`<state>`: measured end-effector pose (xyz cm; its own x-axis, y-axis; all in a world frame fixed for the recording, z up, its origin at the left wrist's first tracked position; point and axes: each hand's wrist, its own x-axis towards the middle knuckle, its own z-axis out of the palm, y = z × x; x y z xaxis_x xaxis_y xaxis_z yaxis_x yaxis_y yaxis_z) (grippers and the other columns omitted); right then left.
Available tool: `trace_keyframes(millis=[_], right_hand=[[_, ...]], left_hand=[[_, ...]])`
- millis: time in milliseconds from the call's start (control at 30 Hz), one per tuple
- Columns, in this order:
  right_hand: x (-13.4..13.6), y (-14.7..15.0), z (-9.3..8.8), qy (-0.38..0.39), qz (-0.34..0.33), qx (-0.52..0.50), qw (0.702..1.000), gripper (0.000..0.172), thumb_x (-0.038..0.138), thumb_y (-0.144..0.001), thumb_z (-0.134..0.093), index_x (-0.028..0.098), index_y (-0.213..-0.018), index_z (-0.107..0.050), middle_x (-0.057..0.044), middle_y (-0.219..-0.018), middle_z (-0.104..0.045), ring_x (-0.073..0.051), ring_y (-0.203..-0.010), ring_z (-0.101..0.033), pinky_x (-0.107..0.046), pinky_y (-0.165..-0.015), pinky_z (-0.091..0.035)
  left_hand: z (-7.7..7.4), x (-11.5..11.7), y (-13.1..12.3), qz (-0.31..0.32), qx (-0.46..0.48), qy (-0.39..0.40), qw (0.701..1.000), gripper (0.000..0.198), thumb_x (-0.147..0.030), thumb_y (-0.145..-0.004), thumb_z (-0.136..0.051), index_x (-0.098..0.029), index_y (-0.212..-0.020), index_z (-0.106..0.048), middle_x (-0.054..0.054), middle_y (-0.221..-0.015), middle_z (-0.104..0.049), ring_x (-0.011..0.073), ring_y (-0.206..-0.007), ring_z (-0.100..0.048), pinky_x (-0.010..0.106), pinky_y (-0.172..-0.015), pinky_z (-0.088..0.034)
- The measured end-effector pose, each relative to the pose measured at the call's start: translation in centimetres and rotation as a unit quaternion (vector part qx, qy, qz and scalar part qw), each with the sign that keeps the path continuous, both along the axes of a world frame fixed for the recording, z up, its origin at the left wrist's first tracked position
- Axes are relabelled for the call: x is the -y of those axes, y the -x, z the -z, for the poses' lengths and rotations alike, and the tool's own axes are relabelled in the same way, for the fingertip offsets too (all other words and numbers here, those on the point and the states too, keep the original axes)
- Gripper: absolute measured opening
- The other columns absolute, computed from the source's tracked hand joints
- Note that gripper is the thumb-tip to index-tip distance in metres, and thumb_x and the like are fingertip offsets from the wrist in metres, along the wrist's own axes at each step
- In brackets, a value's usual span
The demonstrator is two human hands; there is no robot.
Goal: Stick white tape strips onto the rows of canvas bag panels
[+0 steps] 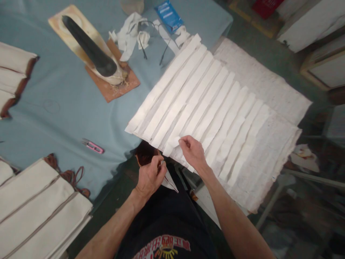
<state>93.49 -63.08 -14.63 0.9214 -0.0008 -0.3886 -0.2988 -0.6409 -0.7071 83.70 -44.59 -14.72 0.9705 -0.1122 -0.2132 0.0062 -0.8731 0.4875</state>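
Observation:
My right hand (pixel 192 151) pinches the near end of one white paper strip (pixel 175 141) in a fanned row of several overlapping strips (pixel 205 100) lying on a stack of white sheets (pixel 269 144). My left hand (pixel 151 175) is closed on a small folded white piece with a dark edge (pixel 169 181), held just below the table edge over my lap. The two hands are close together, about a hand's width apart.
A black iron (pixel 90 48) rests on a brown pad (pixel 113 81) at the back of the blue table (pixel 54 108). Pink snips (pixel 93 145) lie near the front edge. Folded cream fabric pieces (pixel 40 205) stack at left. Blue packet (pixel 169 15) and white scraps (pixel 129 34) sit behind.

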Motion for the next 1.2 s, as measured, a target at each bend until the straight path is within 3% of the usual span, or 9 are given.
trace_keyframes(millis=[133,333,633,833,1067,1200], right_hand=[[-0.2,0.3,-0.1,-0.003,-0.017,0.029,0.999,0.026,0.044,-0.096,-0.050,0.025,-0.085,-0.064,0.001,-0.077,-0.073,-0.019,-0.069,-0.066,-0.029,-0.067,-0.047],[1.1,-1.9,-1.7,0.044,-0.050,0.132,0.989,0.028,0.043,-0.100,-0.044,0.024,-0.092,-0.064,-0.004,-0.088,-0.075,-0.021,-0.076,-0.067,-0.031,-0.072,-0.047],[5.6,-14.1,-6.3,0.160,-0.055,0.249,0.954,0.025,0.035,-0.101,-0.043,0.022,-0.098,-0.064,-0.008,-0.083,-0.072,-0.027,-0.079,-0.065,-0.034,-0.073,-0.042],[8.5,-21.2,-8.3,0.189,-0.060,0.287,0.937,0.020,0.026,-0.098,-0.044,0.020,-0.094,-0.062,-0.013,-0.086,-0.072,-0.029,-0.084,-0.065,-0.037,-0.078,-0.043],[12.6,-27.3,-10.2,0.132,-0.027,0.328,0.935,0.015,0.019,-0.094,-0.047,0.022,-0.081,-0.055,-0.015,-0.085,-0.070,-0.033,-0.094,-0.066,-0.045,-0.090,-0.045],[15.3,-30.0,-12.7,0.008,-0.036,0.342,0.939,0.022,0.022,-0.097,-0.044,0.026,-0.076,-0.048,-0.010,-0.076,-0.065,-0.026,-0.090,-0.064,-0.041,-0.087,-0.045]], left_hand=[[0.1,0.6,-1.2,0.034,-0.008,-0.004,0.999,0.043,-0.029,-0.102,-0.047,-0.015,-0.143,-0.055,0.004,-0.081,-0.079,0.0201,-0.070,-0.076,0.028,-0.064,-0.051],[1.6,1.0,-2.3,0.056,-0.019,-0.033,0.998,0.046,-0.024,-0.100,-0.049,-0.020,-0.144,-0.060,0.007,-0.081,-0.080,0.0228,-0.071,-0.075,0.029,-0.061,-0.048],[2.8,1.4,-1.5,0.033,-0.007,-0.077,0.996,0.048,-0.024,-0.100,-0.047,-0.021,-0.145,-0.061,0.006,-0.082,-0.081,0.0219,-0.070,-0.075,0.028,-0.059,-0.046],[2.8,2.5,-1.0,-0.010,-0.002,-0.100,0.995,0.049,-0.022,-0.099,-0.047,-0.021,-0.145,-0.061,0.006,-0.079,-0.080,0.0209,-0.068,-0.074,0.028,-0.058,-0.045],[2.2,3.4,-0.8,-0.039,-0.013,-0.113,0.993,0.049,-0.022,-0.099,-0.044,-0.021,-0.145,-0.062,0.007,-0.081,-0.082,0.0221,-0.071,-0.075,0.028,-0.060,-0.047],[1.9,3.7,-0.8,-0.046,-0.029,-0.114,0.992,0.050,-0.022,-0.100,-0.044,-0.021,-0.147,-0.060,0.009,-0.085,-0.082,0.0244,-0.076,-0.077,0.030,-0.064,-0.050]])
